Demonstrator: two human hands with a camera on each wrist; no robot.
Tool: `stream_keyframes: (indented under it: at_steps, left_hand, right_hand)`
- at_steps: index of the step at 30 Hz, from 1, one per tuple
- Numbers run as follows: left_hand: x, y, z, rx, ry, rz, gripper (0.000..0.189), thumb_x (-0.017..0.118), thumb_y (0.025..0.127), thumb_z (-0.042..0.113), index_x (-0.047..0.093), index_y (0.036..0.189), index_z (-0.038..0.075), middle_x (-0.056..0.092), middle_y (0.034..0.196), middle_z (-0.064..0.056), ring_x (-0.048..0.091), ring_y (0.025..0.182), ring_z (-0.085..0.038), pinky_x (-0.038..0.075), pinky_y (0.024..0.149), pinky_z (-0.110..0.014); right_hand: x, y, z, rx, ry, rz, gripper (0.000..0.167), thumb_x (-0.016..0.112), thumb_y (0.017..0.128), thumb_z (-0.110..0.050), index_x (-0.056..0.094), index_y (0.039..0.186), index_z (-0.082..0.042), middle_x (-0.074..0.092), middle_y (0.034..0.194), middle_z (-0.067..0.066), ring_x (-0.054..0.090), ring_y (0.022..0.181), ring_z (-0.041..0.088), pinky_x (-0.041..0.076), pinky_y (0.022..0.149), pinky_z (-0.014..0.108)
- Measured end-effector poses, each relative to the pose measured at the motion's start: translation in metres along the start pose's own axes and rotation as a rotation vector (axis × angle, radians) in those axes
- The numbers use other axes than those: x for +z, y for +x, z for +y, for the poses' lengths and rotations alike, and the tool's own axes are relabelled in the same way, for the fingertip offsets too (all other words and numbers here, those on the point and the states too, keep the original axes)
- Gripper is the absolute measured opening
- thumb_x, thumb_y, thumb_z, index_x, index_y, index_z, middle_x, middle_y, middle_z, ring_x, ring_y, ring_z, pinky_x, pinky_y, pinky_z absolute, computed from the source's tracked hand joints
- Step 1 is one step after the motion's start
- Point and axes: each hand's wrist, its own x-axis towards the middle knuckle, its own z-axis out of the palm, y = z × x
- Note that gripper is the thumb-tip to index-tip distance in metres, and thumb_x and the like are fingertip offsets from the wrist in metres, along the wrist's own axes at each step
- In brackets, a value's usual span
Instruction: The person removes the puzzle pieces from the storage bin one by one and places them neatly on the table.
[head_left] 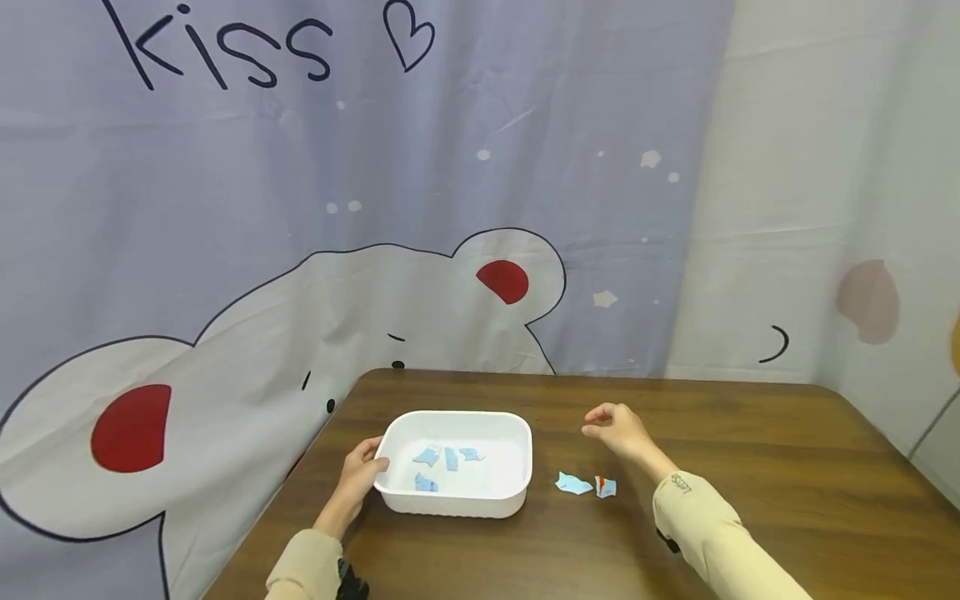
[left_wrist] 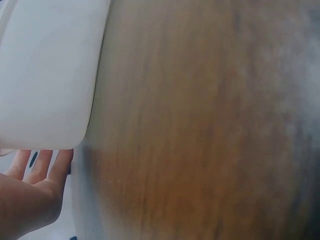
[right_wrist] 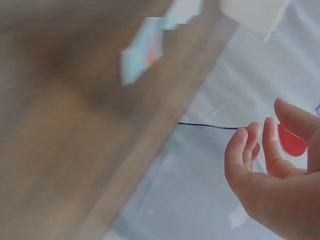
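Observation:
My left hand (head_left: 358, 479) grips the left end of a white plastic basin (head_left: 465, 506), thumb over the rim and fingers along the outer wall. In the left wrist view those fingers (left_wrist: 42, 167) show beside the basin's end wall. Several torn light-blue paper scraps (head_left: 427, 482) lie on the basin's floor. Right of the basin, a pale blue scrap (head_left: 573, 483) and a smaller one with a red mark (head_left: 606, 487) lie on the table. My right hand (head_left: 621, 432) hovers above and beyond them, fingers loosely bent, holding nothing.
The brown wooden table (head_left: 720, 467) reaches back to a printed curtain (head_left: 600, 208) with cartoon drawings. Pale long sleeves cover both forearms, and a dark device (head_left: 351, 581) sits at the left wrist.

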Motion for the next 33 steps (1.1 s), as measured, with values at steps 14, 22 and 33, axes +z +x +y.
stream_keyframes:
  at_steps: [14,22,33]
  left_hand:
    - [0.0,0.001,-0.003,-0.007,-0.04,0.019,0.05,0.052,0.08,-0.003,0.051,0.13,-0.01,0.052,0.135,-0.034,0.056,0.118,-0.036,0.051,0.083,-0.03]
    - [-0.001,0.001,-0.004,-0.009,-0.037,0.032,0.049,0.052,0.081,-0.003,0.051,0.129,-0.01,0.053,0.135,-0.033,0.057,0.116,-0.035,0.051,0.083,-0.029]
    - [-0.001,0.001,-0.004,0.008,-0.057,0.033,0.049,0.053,0.081,-0.004,0.051,0.129,-0.011,0.053,0.134,-0.033,0.056,0.117,-0.036,0.05,0.081,-0.027]
  right_hand:
    - [0.068,0.022,-0.073,-0.078,0.197,-0.075,0.021,0.068,0.085,-0.008,0.066,0.101,0.005,0.068,0.096,0.016,0.064,0.087,0.021,0.053,0.078,0.033]
    - [0.109,0.022,-0.107,-0.097,0.243,-0.151,0.022,0.071,0.082,-0.009,0.067,0.101,0.002,0.067,0.095,0.013,0.064,0.087,0.02,0.052,0.079,0.032]
    - [0.161,0.016,-0.117,-0.139,0.244,-0.261,0.027,0.073,0.075,-0.003,0.067,0.099,0.007,0.067,0.091,0.015,0.059,0.082,0.014,0.048,0.073,0.023]
